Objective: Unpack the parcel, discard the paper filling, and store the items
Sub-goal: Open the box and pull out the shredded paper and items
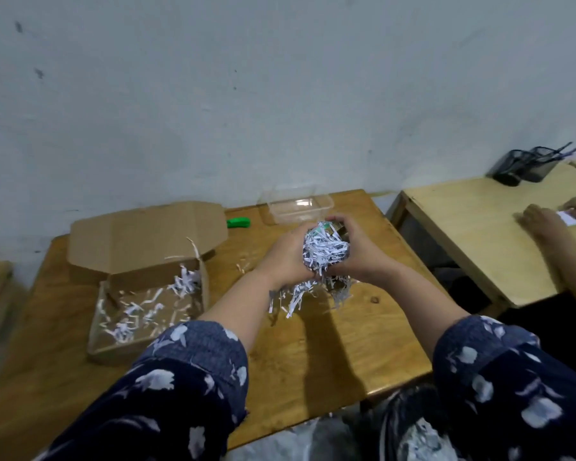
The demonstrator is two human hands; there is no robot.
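While the left hand [286,252] and right hand [354,251] clench shredded paper [325,251] beside the cardboard box [147,314], strands may scatter (some already dangle) across the desk [313,354].

One head-worn camera looks forward and down over my forearms. My fingers [338,224] sit mid-frame, close in; the table [313,344] lies beneath them, the wall [280,94] beyond them.
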